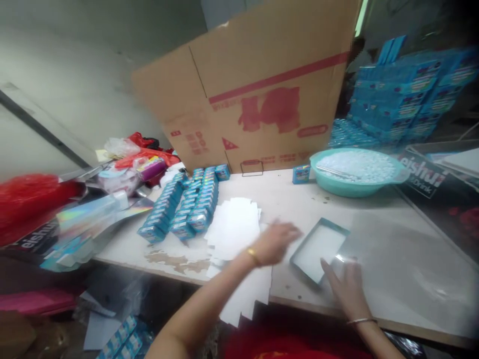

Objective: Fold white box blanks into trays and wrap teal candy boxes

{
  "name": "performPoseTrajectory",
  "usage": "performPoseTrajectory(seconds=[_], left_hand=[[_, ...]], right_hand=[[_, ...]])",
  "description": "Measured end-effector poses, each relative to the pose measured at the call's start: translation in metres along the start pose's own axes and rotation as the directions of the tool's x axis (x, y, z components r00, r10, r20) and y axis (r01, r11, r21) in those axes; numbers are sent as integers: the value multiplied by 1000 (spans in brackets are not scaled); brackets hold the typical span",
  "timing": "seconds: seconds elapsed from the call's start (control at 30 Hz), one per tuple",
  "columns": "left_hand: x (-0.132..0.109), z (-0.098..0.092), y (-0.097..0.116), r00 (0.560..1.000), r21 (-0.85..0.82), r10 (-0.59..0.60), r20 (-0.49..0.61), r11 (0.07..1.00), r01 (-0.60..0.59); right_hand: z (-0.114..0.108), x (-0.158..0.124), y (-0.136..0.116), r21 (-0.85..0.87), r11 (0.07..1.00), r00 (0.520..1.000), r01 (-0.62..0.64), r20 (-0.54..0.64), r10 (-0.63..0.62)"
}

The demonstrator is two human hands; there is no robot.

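A shallow open box (322,244) with a blue-green rim and a white inside lies tilted on the table before me. My left hand (277,243), blurred by motion, is just left of it, over a stack of white card sheets (237,224); its fingers stretch towards the box, with nothing visible in them. My right hand (345,285) is at the box's near right side. Its thumb reaches over the rim, apart from the fingers, which stay outside. Something shiny shows near those fingertips, too blurred to name.
Rows of small blue boxes (200,197) stand left of the sheets. A single blue box (301,174) stands beside a turquoise basin (348,188) of white pieces. A large carton (258,65) closes off the back. Red bags (33,197) lie left; wrapped blue packs (396,94) are stacked right.
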State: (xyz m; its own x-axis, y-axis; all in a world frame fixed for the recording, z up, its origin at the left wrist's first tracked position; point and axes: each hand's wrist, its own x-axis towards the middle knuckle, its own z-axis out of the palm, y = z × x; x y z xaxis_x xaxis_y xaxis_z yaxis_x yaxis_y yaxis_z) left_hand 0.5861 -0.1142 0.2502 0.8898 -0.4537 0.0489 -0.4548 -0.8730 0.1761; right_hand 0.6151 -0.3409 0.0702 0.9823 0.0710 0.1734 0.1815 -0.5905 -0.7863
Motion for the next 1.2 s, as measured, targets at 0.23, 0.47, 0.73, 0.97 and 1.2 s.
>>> performPoseTrajectory(seconds=[0.23, 0.47, 0.73, 0.97, 1.2], left_hand=[[-153, -70, -192, 785, 351, -617, 53, 747, 564], [-189, -42, -248, 778, 375, -612, 145, 761, 529], [-202, -31, -233, 831, 413, -556, 13, 760, 502], [-201, -51, -236, 835, 387, -538, -118, 749, 538], [-174, -90, -187, 607, 61, -532, -591, 721, 691]], right_hand=[[31, 26, -1, -168, 950, 950, 262, 215, -225], [31, 27, 6, -119, 913, 883, 390, 331, -333], [23, 26, -2, -135, 899, 862, 416, 372, -343], [27, 28, -4, -222, 839, 838, 496, 374, -397], [22, 31, -33, -233, 875, 854, 425, 424, -302]])
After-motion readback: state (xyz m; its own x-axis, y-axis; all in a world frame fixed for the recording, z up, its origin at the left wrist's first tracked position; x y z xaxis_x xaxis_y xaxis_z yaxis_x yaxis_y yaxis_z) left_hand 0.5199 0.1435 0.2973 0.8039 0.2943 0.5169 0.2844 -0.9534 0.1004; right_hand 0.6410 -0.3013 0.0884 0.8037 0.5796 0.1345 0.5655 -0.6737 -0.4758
